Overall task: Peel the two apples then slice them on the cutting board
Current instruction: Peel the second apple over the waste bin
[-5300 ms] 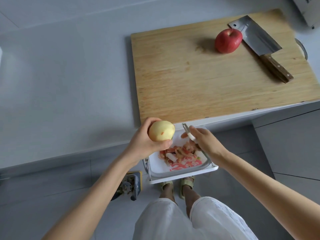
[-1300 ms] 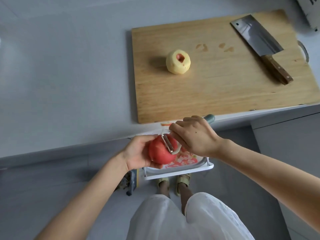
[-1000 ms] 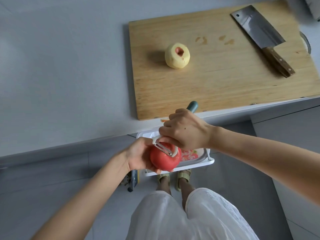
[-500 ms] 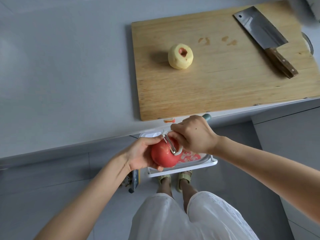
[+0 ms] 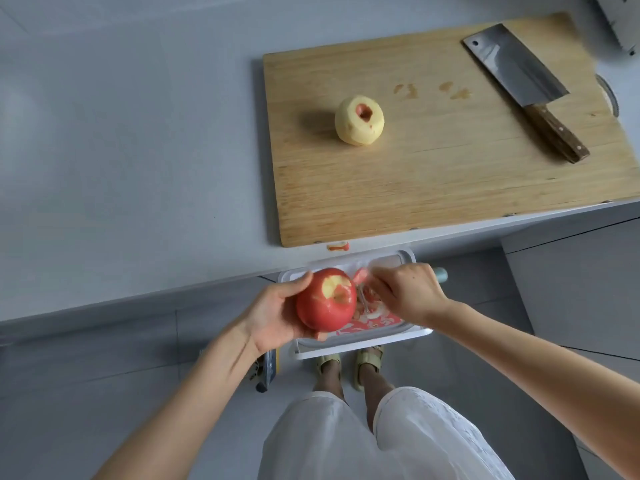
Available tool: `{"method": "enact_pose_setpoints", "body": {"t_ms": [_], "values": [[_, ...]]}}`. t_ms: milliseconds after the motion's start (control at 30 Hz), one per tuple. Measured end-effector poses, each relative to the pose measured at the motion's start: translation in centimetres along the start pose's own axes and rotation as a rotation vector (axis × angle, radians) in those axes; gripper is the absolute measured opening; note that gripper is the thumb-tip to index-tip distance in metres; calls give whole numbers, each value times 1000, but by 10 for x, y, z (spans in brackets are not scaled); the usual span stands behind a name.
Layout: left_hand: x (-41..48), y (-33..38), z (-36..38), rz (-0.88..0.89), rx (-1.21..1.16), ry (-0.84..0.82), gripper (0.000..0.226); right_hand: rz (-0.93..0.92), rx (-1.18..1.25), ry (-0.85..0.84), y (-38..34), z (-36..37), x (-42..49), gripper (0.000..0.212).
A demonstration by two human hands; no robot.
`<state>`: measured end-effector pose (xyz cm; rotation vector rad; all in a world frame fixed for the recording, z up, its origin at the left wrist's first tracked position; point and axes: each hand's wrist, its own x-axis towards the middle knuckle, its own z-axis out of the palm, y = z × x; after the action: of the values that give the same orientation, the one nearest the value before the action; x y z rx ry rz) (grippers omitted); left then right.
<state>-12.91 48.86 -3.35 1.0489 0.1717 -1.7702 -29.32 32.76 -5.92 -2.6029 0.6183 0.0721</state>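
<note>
My left hand grips a red apple below the counter edge; a small patch near its stem is bare and pale. Just right of the apple, my right hand holds a peeler whose teal handle end sticks out behind the fist. A strip of red peel hangs at the blade. A fully peeled, pale yellow apple sits on the wooden cutting board. A cleaver with a wooden handle lies at the board's far right.
A white bin holding several peels hangs under the counter, beneath my hands. One scrap of peel lies on the grey counter at the board's near edge. My legs and sandalled feet are below.
The peeled apple went onto the board and my left hand took up the red one. In the last second the peeler cut a patch near the stem and moved off to the right.
</note>
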Motion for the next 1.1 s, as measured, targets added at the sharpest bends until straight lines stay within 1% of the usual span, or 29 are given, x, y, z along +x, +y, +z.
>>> {"method": "enact_pose_setpoints", "body": {"t_ms": [100,167,233,267,367,400,433,500,600,700,800,900,1000,1033,1100], "values": [[-4,14,2,75,55,-56,32,162,-55,-153,6,15,-9,41],[-2,15,5,104,92,-65,34,252,-13,-204,-1,21,-8,44],[1,12,5,116,87,-32,39,364,94,-280,-9,20,-6,47],[2,9,4,128,89,-16,39,441,242,-324,-10,18,-5,49],[6,-2,2,194,94,27,31,752,1038,-423,-18,6,-5,50],[7,-4,4,218,109,46,33,803,1212,-467,-20,4,-4,48],[7,-7,6,239,137,62,38,822,1313,-512,-22,2,-3,45],[8,-10,10,252,224,70,51,831,1400,-558,-27,0,0,39],[4,-9,14,232,369,75,58,840,1349,-473,-34,-6,1,34],[2,-7,17,211,396,81,57,823,1205,-354,-37,-12,1,41],[2,-6,20,173,256,61,48,728,1048,-231,-42,-18,2,46],[5,-3,19,91,80,58,56,574,888,-135,-46,-22,0,56],[4,0,15,0,-83,6,59,461,580,-87,-49,-26,-1,50],[3,2,13,-21,-111,-33,61,429,530,-78,-50,-28,-1,49],[-2,4,10,-48,-114,-106,68,349,503,-80,-51,-32,-2,48]]}}
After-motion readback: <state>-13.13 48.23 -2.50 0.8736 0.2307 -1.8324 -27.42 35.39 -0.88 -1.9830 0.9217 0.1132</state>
